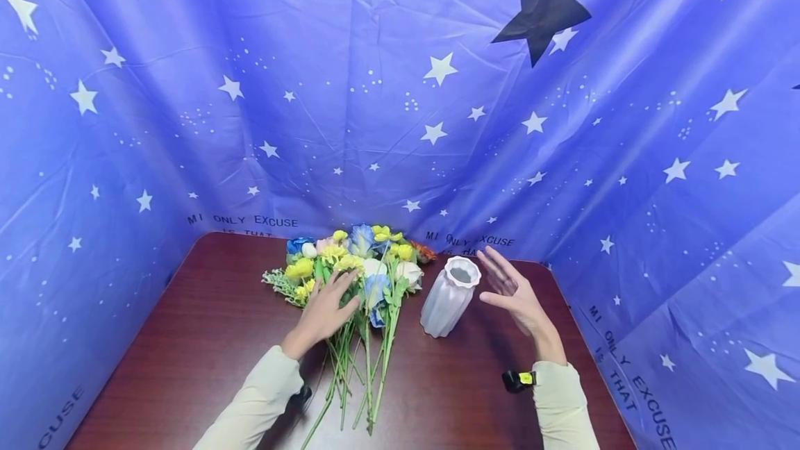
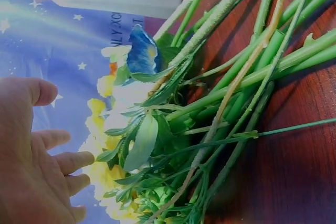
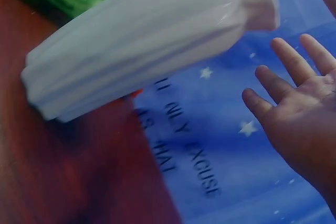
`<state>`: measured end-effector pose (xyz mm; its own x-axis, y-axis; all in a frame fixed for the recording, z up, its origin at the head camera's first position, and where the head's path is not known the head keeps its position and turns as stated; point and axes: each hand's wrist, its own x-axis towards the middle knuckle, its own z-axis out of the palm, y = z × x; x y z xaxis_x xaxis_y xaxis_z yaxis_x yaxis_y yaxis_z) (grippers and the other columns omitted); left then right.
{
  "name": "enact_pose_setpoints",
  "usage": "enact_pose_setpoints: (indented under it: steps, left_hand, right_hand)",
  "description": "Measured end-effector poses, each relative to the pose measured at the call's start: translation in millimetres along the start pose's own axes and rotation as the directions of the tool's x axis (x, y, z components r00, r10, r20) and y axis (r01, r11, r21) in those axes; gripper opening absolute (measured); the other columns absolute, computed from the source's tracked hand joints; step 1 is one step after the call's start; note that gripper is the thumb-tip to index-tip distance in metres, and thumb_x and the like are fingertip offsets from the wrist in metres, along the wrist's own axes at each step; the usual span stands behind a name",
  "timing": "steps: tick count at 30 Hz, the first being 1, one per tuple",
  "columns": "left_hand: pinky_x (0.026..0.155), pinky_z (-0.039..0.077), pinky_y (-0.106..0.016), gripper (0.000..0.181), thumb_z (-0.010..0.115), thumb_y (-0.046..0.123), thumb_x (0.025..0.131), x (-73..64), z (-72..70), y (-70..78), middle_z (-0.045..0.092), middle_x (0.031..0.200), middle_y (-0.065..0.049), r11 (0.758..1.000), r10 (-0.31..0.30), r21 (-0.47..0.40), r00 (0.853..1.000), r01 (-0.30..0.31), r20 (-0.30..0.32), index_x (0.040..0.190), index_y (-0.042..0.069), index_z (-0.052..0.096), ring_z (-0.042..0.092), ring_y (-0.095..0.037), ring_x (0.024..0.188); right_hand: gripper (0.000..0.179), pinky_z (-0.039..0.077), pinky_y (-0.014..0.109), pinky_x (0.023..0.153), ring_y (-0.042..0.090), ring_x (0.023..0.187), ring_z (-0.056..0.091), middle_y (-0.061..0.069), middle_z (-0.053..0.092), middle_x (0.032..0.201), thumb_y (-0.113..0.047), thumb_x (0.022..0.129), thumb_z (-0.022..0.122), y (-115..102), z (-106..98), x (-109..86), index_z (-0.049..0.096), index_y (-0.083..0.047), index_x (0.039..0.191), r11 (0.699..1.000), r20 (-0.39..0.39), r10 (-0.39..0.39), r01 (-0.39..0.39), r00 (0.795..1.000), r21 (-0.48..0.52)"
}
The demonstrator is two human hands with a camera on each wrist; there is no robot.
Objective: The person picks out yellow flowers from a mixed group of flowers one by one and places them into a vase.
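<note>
A white fluted vase (image 1: 448, 301) stands upright on the table, its scalloped mouth facing up. Just to its right is my right hand (image 1: 517, 301), fingers spread and apart from the vase. To the vase's left lies a heap of artificial flowers (image 1: 375, 268) in yellow, blue, white and pink, blooms toward the back and green stems (image 1: 370, 373) toward me. Over the left part of the heap hovers my left hand (image 1: 323, 311), fingers loosely extended with nothing held. In the left wrist view, the fingers (image 2: 73, 162) are near yellow blooms; whether they touch is unclear.
The dark red wooden table (image 1: 219, 318) is enclosed at the back and sides by a blue star-printed cloth (image 1: 350, 89). An orange flower (image 1: 423, 251) shows at the heap's back right. A black wrist device (image 1: 519, 380) is on my right wrist.
</note>
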<state>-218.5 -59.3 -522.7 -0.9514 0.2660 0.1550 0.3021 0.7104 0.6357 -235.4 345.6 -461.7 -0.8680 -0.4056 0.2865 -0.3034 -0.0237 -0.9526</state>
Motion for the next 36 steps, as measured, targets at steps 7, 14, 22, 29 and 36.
enact_pose_setpoints:
  steps: [7, 14, 22, 29, 36]
  left_hand:
    - [0.127, 0.015, -0.062, 0.051, 0.055, 0.032, 0.104, 1.3, -4.1, 3.0, 0.061, 0.142, -0.02, 0.997, -0.044, -0.069, 0.997, 0.039, -0.071, 0.148, 0.007, 0.052, 0.041, -0.041, 0.147]
    - [0.108, 0.048, -0.058, 0.042, 0.062, 0.022, 0.1, 3.5, -8.9, 9.7, 0.073, 0.123, -0.018, 0.976, -0.094, -0.206, 0.987, 0.066, -0.13, 0.136, 0.001, 0.062, 0.073, -0.036, 0.095]
    - [0.093, 0.059, -0.05, 0.036, 0.064, 0.016, 0.096, 7.1, -14.4, 15.0, 0.076, 0.107, -0.018, 0.943, -0.148, -0.313, 0.984, 0.111, -0.098, 0.127, -0.004, 0.066, 0.072, -0.033, 0.099]
    - [0.062, 0.056, -0.029, 0.028, 0.065, 0.014, 0.094, 9.9, -15.7, 20.4, 0.077, 0.092, -0.017, 0.898, -0.253, -0.377, 0.967, 0.228, -0.018, 0.115, -0.003, 0.072, 0.072, -0.029, 0.079]
    - [0.058, 0.056, -0.028, 0.023, 0.063, 0.009, 0.094, 8.1, -13.3, 25.0, 0.068, 0.068, -0.014, 0.791, -0.342, -0.497, 0.931, 0.357, 0.124, 0.11, -0.006, 0.071, 0.06, -0.018, 0.056]
  right_hand:
    - [0.082, 0.042, 0.024, 0.117, 0.001, 0.136, 0.053, -0.01, 0.057, 0.149, 0.016, 0.086, 0.067, 30.0, -1.0, -5.0, 0.026, 0.008, 0.156, 0.999, -0.035, 0.04, -0.038, 0.999, 0.033]
    - [0.081, 0.049, 0.021, 0.108, 0.001, 0.123, 0.062, -0.013, 0.067, 0.129, 0.015, 0.082, 0.072, 47.6, 3.1, -6.7, 0.029, 0.016, 0.151, 0.994, -0.094, 0.101, -0.097, 0.99, 0.049]
    - [0.079, 0.052, 0.018, 0.103, 0.002, 0.12, 0.063, -0.012, 0.067, 0.127, 0.018, 0.083, 0.068, 62.6, 6.0, -9.5, 0.028, 0.017, 0.151, 0.985, -0.085, 0.15, -0.141, 0.985, 0.102]
    - [0.07, 0.054, 0.021, 0.101, 0.003, 0.119, 0.064, -0.011, 0.067, 0.127, 0.019, 0.083, 0.066, 69.5, 8.0, -11.6, 0.045, 0.001, 0.148, 0.973, -0.068, 0.186, -0.175, 0.98, 0.149]
    - [0.067, 0.057, 0.024, 0.098, 0.006, 0.12, 0.065, -0.01, 0.067, 0.13, 0.017, 0.086, 0.065, 73.9, 8.8, -10.7, 0.054, -0.018, 0.143, 0.969, -0.028, 0.183, -0.176, 0.983, 0.172]
